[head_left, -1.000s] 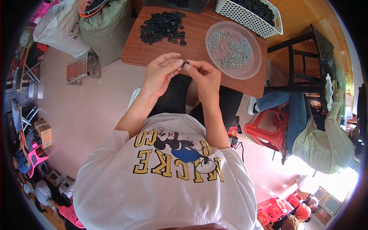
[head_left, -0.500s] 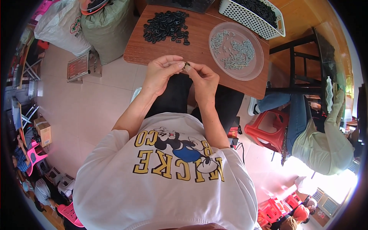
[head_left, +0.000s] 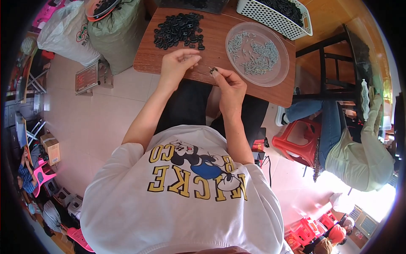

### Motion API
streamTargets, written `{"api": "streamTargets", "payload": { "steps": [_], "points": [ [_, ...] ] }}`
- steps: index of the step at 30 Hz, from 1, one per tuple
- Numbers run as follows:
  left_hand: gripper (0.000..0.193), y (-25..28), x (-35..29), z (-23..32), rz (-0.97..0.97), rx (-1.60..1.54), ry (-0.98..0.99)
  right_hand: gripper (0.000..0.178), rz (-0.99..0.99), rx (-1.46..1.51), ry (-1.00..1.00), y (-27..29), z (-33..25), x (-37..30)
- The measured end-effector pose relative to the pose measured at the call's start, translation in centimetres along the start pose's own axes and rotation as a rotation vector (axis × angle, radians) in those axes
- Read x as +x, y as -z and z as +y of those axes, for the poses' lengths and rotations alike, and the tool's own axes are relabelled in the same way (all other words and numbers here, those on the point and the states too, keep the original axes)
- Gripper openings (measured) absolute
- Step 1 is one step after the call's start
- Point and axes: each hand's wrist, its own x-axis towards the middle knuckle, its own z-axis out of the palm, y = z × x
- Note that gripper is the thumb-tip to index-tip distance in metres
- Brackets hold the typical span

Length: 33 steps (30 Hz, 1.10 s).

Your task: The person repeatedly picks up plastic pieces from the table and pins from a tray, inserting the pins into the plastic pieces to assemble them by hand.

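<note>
Between the thumb and fingers of my right hand [head_left: 230, 86] is a small black plastic piece [head_left: 212, 70]. A thin pin-like tip shows beside it, too small to make out fully. Apart from it, to the left, my left hand [head_left: 176, 70] hovers over the near table edge with its fingers extended and nothing visible in them. Beyond my left hand lies a loose pile of black oval plastic pieces with holes [head_left: 179, 29]. To the right of my right hand, a round clear plastic tray [head_left: 232, 61] contains many small silvery screws [head_left: 260, 63].
The brown wooden table [head_left: 148, 59] has rounded corners. At its far side stand a white perforated basket [head_left: 275, 21] of black parts and a dark bin [head_left: 211, 6]. Full sacks [head_left: 116, 42] stand left, near a small metal-framed stool [head_left: 87, 78]. Another person sits on a red stool [head_left: 296, 137] at right.
My hands have come apart: the left has let go and moved slightly left. The right keeps the black piece and has shifted a little to the right.
</note>
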Motion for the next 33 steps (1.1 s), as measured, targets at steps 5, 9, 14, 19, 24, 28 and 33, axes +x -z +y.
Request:
{"api": "streamTargets", "payload": {
  "steps": [5,9,14,19,24,28,33],
  "points": [
    [0.023,-1.2,3.5,-1.2,0.056,0.906,-0.506,0.014,-0.026,0.041,-0.018,0.4,-0.1,-0.1],
    [0.02,-1.5,4.2,-1.8,0.013,1.023,-0.516,0.014,-0.028,0.05,-0.028,0.8,-0.2,-0.2],
    [0.018,-0.8,3.8,-2.8,0.005,0.912,-0.615,0.014,-0.02,0.039,-0.025,1.1,-0.4,-0.2],
    [0.019,-0.6,2.3,-2.5,-0.041,0.905,-0.544,0.014,-0.032,0.099,-0.036,0.8,0.0,0.0],
    [0.022,-0.3,2.1,-2.2,-0.072,0.891,-0.43,0.013,-0.044,0.139,-0.052,0.8,0.3,-0.1],
    [0.023,-0.2,2.1,-1.3,-0.125,0.866,-0.372,0.012,-0.034,0.14,-0.055,0.9,0.3,-0.2],
    [0.019,0.1,2.3,-1.9,-0.156,0.875,-0.495,0.012,-0.043,0.134,-0.056,1.0,0.5,-0.1]
  ]
}}
